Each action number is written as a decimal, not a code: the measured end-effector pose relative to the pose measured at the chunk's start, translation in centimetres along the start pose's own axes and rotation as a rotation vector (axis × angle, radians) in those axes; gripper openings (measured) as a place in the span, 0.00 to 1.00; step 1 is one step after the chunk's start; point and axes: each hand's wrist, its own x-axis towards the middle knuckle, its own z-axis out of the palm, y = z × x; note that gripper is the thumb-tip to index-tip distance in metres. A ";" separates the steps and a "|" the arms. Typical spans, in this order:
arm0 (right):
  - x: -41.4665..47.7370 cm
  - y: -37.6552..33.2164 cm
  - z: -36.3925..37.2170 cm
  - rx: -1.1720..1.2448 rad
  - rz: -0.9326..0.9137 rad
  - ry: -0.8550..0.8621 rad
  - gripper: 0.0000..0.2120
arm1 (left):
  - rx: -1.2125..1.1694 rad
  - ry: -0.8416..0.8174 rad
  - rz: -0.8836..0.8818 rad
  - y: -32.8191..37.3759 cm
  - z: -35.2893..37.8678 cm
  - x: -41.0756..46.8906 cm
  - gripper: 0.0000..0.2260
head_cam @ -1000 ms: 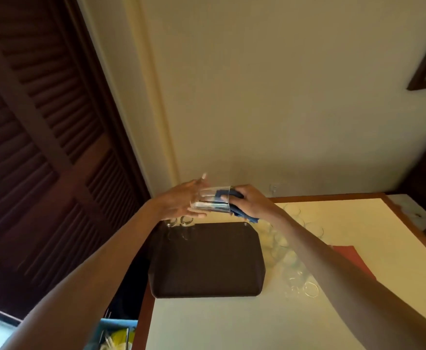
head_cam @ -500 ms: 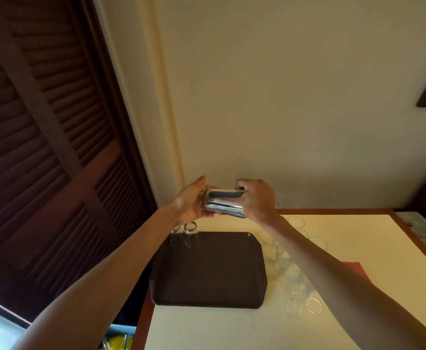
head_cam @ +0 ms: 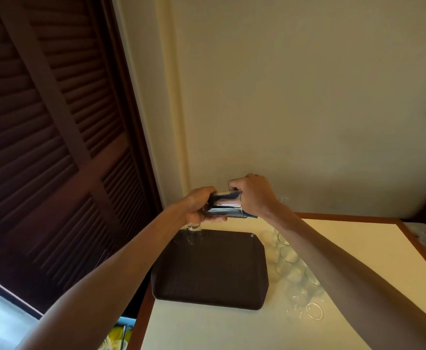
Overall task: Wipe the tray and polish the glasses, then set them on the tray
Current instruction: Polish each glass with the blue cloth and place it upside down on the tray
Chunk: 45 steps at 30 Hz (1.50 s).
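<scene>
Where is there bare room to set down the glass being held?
Most of the brown tray is bare, from the corner glasses at its far left to its near rim. The table is bare in front of the tray. It is crowded along the tray's right side, where the clustered glasses stand.

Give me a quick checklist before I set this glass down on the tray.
1. Grip secure: left hand grips the base of the glass, right hand is at its mouth: ok.
2. Cloth clear of the glass: blue cloth shows at the rim under the right hand: not ok.
3. Glass upright: it lies sideways between the hands: not ok.
4. Room on the tray: bare except for the corner glasses at the far left: ok.
5. Streak-free: cannot tell.
6. Waiting glasses out of the way: they stand beside the tray's right edge: ok.
</scene>
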 end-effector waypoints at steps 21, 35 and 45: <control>0.9 -1.3 -0.5 -0.136 -0.044 0.322 0.08 | -0.018 -0.080 0.215 1.0 -1.8 0.1 0.18; 0.0 -2.4 2.9 1.222 0.458 -0.136 0.14 | 0.427 0.283 0.894 0.4 -0.7 0.1 0.15; 1.6 -1.2 0.3 -0.037 0.055 0.281 0.08 | 0.056 0.114 0.377 1.0 -1.6 0.8 0.16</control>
